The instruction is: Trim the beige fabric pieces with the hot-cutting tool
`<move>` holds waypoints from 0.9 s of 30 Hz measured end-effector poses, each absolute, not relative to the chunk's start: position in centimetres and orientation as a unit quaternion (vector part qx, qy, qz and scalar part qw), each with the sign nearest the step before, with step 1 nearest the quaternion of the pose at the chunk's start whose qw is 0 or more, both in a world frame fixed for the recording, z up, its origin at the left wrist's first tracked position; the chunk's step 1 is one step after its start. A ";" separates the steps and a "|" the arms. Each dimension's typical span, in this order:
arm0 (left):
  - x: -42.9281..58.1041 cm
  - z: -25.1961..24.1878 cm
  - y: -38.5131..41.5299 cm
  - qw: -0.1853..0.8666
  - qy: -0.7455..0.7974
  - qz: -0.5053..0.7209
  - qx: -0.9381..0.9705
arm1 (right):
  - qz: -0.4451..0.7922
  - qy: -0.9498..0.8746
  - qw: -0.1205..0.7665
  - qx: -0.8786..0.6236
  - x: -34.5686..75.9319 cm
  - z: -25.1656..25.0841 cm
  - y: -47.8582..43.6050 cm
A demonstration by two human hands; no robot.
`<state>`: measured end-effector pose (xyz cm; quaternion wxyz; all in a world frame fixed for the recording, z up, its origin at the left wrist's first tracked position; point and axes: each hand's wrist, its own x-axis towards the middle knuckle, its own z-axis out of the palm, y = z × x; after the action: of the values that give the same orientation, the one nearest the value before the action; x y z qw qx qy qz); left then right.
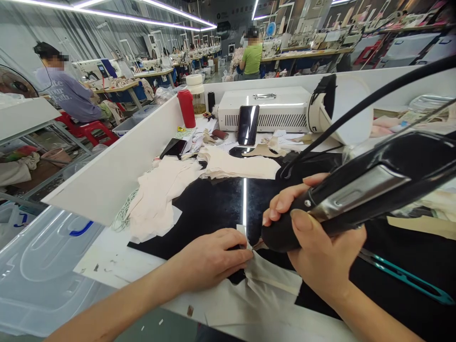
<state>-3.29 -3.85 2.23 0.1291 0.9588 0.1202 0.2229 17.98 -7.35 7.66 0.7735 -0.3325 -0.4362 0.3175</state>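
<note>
My left hand [210,259] is closed in a pinch on a cream fabric piece [272,282], which hangs over the front edge of the table. Fingers of my right hand [326,256] wrap around a black handheld power tool [377,185] with a silver lever along its side. The rounded nose of the tool points down and left, close to my left fingertips and the fabric. Its working tip is mostly hidden, and I cannot tell if it touches the cloth. Under the fabric lies a black mat [206,209].
Cream fabric stacks [156,197] lie at the left and back of the mat. Teal-handled snips [409,275] lie at right. A phone [248,124] leans on a white vented box [281,107]. A black cable [356,116] arches above the tool. Two people sit at distant tables.
</note>
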 end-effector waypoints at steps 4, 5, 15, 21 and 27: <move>-3.3 2.1 -4.0 0.126 0.129 0.212 0.961 | 0.304 -0.430 0.784 -0.328 18.0 7.7 -6.9; -3.3 2.2 -4.0 0.125 0.131 0.212 0.960 | 0.303 -0.427 0.788 -0.324 18.0 7.7 -6.8; -3.1 2.4 -3.9 0.139 0.122 0.234 0.954 | 0.317 -0.438 0.777 -0.322 17.5 7.5 -6.4; -3.4 2.9 -4.0 0.181 0.155 0.215 0.947 | 0.289 -0.437 0.775 -0.353 18.7 8.1 -6.3; -2.3 4.1 -4.4 0.143 0.187 0.204 0.950 | 0.223 -0.481 0.748 -0.399 22.4 8.8 -6.7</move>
<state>-2.31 -4.44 4.09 0.1430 0.9502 0.1870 0.2042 22.39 -6.70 8.83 0.7475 -0.3995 -0.4814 0.2234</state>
